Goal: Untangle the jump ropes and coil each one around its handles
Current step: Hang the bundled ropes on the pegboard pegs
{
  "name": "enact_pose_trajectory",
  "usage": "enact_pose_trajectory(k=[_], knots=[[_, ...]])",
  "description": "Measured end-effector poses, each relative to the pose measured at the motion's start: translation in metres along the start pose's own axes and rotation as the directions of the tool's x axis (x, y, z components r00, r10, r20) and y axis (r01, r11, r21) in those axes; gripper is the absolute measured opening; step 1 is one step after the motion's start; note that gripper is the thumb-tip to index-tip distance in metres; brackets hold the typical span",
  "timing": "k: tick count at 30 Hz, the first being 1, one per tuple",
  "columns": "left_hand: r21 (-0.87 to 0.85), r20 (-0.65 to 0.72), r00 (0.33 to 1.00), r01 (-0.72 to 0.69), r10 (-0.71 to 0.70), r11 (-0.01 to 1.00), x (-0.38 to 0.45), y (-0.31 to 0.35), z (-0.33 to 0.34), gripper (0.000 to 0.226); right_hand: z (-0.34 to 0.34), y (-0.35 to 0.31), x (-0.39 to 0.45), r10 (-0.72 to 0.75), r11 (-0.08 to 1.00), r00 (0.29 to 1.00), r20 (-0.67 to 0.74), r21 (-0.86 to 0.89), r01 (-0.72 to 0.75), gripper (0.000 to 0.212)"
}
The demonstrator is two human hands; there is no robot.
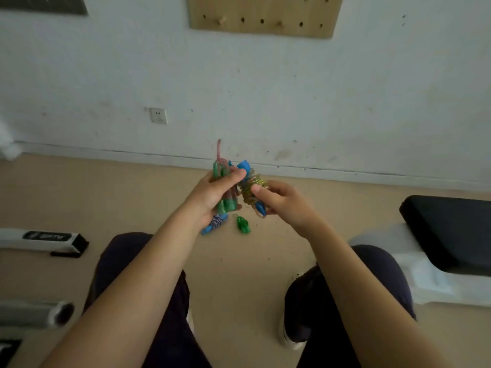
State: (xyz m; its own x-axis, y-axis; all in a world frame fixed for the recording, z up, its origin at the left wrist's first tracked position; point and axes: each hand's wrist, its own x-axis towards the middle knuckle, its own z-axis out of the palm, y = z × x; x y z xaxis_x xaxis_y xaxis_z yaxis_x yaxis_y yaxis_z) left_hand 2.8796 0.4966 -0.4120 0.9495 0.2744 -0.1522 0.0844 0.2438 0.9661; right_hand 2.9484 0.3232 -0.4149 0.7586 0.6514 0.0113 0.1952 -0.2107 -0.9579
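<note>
I see both hands raised above the tan floor, between the knees and the white wall. The left hand grips a bundle with green handles and a pinkish rope wound on it; one end of this rope stands up above the fingers. The right hand pinches a second bundle, blue handles wrapped with a yellow-green rope, with the thumb pressed on the coils. The two bundles touch each other between the hands. On the floor just under the left hand lies a coiled rope with blue handles and a blue-white cord, and beside it a small green bundle. A black padded bench is at the right, a white box at the left, and a wooden pegboard hangs on the wall.
</note>
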Motion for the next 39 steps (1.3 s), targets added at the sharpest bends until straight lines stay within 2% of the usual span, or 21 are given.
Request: enact_pose_trajectory(k=[3,5,8,10,12,14,16,18,20,22,25,30,33,36,39], knots=[[-0.053,0.117,0.992,0.059,-0.053,0.997,-0.027,0.012,0.008,0.042,0.001,-0.026,-0.014,-0.057,0.998,0.996,0.068,-0.002,0.057,0.047],[-0.130,0.108,0.994,0.043,-0.029,0.991,-0.028,0.019,0.010,0.042,-0.002,-0.036,-0.014,-0.069,0.997,0.995,0.071,-0.020,0.071,0.050],[-0.199,0.008,1.000,-0.018,0.020,0.980,-0.011,0.024,0.012,0.052,-0.006,-0.038,0.000,-0.046,0.999,0.997,0.065,-0.004,0.046,0.052],[-0.238,-0.085,0.996,-0.060,0.040,0.970,0.011,0.022,0.007,0.058,-0.014,-0.029,0.017,-0.019,0.999,0.997,0.069,-0.039,0.022,0.040],[-0.273,-0.176,0.983,-0.090,0.042,0.958,0.040,0.016,-0.003,0.054,-0.024,-0.008,0.039,0.038,0.994,0.997,0.068,-0.110,-0.030,0.022],[-0.276,-0.252,0.968,-0.088,0.017,0.957,0.073,0.003,-0.016,0.050,-0.033,0.019,0.065,0.085,0.983,0.996,0.009,-0.165,-0.083,0.011],[-0.248,-0.307,0.951,-0.051,-0.028,0.968,0.112,-0.017,-0.028,0.053,-0.040,0.045,0.099,0.103,0.983,0.990,-0.097,-0.145,-0.116,0.006],[-0.188,-0.365,0.929,-0.002,-0.068,0.982,0.159,-0.040,-0.038,0.065,-0.048,0.070,0.142,0.083,0.990,0.977,-0.194,-0.100,-0.104,0.009],[-0.101,-0.404,0.909,0.068,-0.104,0.993,0.210,-0.064,-0.052,0.068,-0.056,0.094,0.191,0.068,0.997,0.970,-0.233,-0.002,-0.071,0.010],[0.007,-0.436,0.891,0.146,-0.129,0.989,0.253,-0.080,-0.064,0.048,-0.062,0.111,0.237,0.080,0.993,0.975,-0.206,0.107,-0.058,0.014],[0.135,-0.442,0.890,0.190,-0.113,0.972,0.283,-0.076,-0.069,0.028,-0.066,0.109,0.282,0.091,0.986,0.992,-0.091,0.148,-0.077,0.010],[0.183,-0.240,0.964,0.163,-0.117,0.970,0.282,0.017,-0.035,0.025,-0.093,0.047,0.301,0.208,0.962,0.973,0.101,0.157,-0.222,0.006],[0.262,-0.084,0.984,0.172,-0.155,0.950,0.265,0.095,-0.003,0.021,-0.124,-0.031,0.294,0.182,0.967,0.957,0.226,0.136,-0.216,0.014],[0.309,-0.046,0.979,0.201,-0.197,0.930,0.240,0.181,0.027,0.014,-0.149,-0.121,0.279,0.159,0.970,0.945,0.285,0.132,-0.203,0.016],[0.341,-0.069,0.977,0.212,-0.201,0.916,0.208,0.281,0.062,0.013,-0.179,-0.225,0.260,0.171,0.967,0.958,0.230,0.146,-0.208,0.020]])
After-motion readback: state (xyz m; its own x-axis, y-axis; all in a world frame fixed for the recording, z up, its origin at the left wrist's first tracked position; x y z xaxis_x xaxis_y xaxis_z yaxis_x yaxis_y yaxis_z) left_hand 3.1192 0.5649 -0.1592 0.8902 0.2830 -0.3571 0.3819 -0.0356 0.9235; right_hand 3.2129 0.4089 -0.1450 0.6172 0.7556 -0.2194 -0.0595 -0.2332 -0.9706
